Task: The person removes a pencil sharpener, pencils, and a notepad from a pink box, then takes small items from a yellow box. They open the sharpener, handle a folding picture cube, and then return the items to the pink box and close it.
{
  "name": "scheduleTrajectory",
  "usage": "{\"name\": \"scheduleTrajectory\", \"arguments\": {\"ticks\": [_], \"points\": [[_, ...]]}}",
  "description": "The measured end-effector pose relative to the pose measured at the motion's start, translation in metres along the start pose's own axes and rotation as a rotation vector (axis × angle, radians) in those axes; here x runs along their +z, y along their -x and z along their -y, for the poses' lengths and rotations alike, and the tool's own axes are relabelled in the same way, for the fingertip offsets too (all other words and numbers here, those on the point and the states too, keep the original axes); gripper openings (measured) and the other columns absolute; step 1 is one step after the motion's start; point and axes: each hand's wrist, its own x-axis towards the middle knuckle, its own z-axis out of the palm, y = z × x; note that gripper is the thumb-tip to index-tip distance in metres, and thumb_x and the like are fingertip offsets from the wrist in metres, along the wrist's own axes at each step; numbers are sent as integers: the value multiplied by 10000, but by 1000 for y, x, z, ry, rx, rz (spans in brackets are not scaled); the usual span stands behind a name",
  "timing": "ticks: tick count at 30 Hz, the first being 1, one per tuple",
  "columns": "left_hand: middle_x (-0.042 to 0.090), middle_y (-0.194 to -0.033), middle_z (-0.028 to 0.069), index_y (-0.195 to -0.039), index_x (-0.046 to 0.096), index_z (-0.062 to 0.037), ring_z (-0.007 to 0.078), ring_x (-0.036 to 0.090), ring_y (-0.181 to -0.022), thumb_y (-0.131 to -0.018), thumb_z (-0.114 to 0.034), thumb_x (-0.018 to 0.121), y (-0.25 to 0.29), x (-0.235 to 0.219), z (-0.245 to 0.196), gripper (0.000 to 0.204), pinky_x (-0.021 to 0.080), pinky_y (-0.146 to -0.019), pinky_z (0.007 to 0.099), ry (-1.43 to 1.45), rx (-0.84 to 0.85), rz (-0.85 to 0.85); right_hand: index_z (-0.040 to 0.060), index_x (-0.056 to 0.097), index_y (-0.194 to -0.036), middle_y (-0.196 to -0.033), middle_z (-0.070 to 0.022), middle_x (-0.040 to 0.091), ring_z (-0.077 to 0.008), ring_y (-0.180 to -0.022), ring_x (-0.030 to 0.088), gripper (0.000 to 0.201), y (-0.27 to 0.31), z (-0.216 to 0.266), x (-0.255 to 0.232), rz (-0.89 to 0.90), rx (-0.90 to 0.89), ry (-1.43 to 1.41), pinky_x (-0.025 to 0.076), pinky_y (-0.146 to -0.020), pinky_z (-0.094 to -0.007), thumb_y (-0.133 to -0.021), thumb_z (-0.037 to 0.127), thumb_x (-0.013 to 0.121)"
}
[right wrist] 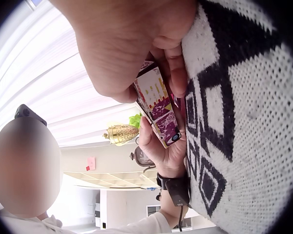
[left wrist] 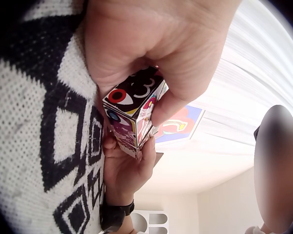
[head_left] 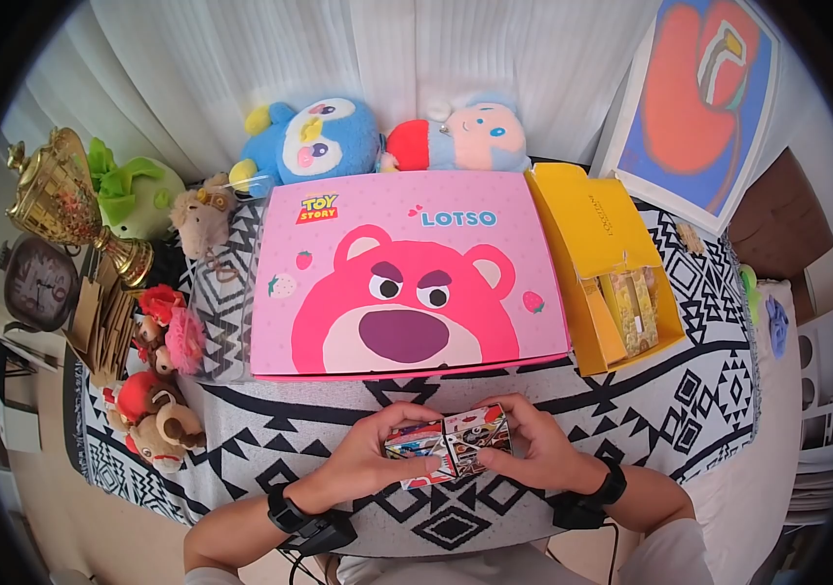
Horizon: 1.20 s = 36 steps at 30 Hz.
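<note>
At six o'clock in the head view, over a black-and-white patterned cloth [head_left: 651, 419]: one patterned block [head_left: 456, 444], small, printed in many colours, two sections with a dark seam between. Whether its underside touches the cloth, cannot tell.

Left hand [head_left: 368, 455]: thumb and fingers curled, grasping the block's nine-o'clock end. Right hand [head_left: 545, 455]: thumb and fingers likewise grasping the three-o'clock end. Left wrist view adds a red-ringed eye on a black face of the block.

Centre, just past the hands toward twelve: pink box [head_left: 416, 229], bear face on top, lettered "Toy Story" and "Lotso".

Three o'clock, close beside it: yellow box [head_left: 587, 210], flap raised, packaged pieces inside.

Two o'clock: picture [head_left: 685, 117], red shape on blue, pale border, leaning.

Twelve o'clock: white curtain [head_left: 377, 58]. Before it, blue plush toy [head_left: 363, 132] at eleven; pink-faced plush toy [head_left: 495, 146] between twelve and one.

Ten o'clock: green plush toy [head_left: 143, 205]; beside it, toward nine, gold trophy [head_left: 56, 195].

Nine o'clock: dark clock [head_left: 26, 283].

Eight o'clock: brown plush toy [head_left: 158, 434], on its side.
</note>
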Motion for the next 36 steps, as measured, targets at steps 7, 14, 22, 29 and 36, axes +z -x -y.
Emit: {"name": "scheduleTrajectory", "arguments": {"ticks": [7, 14, 22, 29, 36], "points": [[593, -1178, 73, -1249, 509, 14, 121, 574, -1054, -803, -82, 764, 0, 0, -1, 523, 456, -939, 270, 2, 0, 5, -31, 396, -1267, -1079, -154, 664, -174, -990, 654, 532, -1, 3, 0, -6, -14, 33, 497, -857, -313, -869, 156, 695], [588, -1188, 74, -1251, 505, 15, 124, 568, -1067, -800, -75, 765, 0, 0, 1, 528, 455, -941, 273, -8, 6, 3, -25, 406, -1264, -1071, -155, 674, -170, -977, 662, 529, -1, 2, 0, -10, -10, 49, 498, -849, -308, -865, 164, 697], [583, -1195, 78, -1251, 502, 17, 128, 569, -1068, -805, -67, 758, 0, 0, -1, 521, 453, -947, 276, -1, -3, 7, -23, 404, -1270, -1076, -154, 672, -172, -976, 662, 535, -1, 1, 0, -10, -11, 41, 498, -857, -310, -864, 164, 699], [593, -1179, 78, -1262, 499, 12, 112, 581, -1038, -818, -93, 757, -1, 0, 2, 524, 487, -889, 253, -14, 36, 11, -24, 396, -1276, -1093, -156, 661, -172, -992, 652, 539, -1, 2, 1, -12, -7, 16, 495, -870, -312, -868, 159, 697], [593, -1177, 77, -1262, 495, 14, 116, 578, -1045, -823, -74, 746, 0, 1, 1, 514, 482, -901, 259, -8, 27, 5, -28, 378, -1290, -1162, -120, 596, -148, -1070, 578, 514, 0, 6, -1, 38, 53, -18, 464, -927, -305, -883, 86, 671]]}}
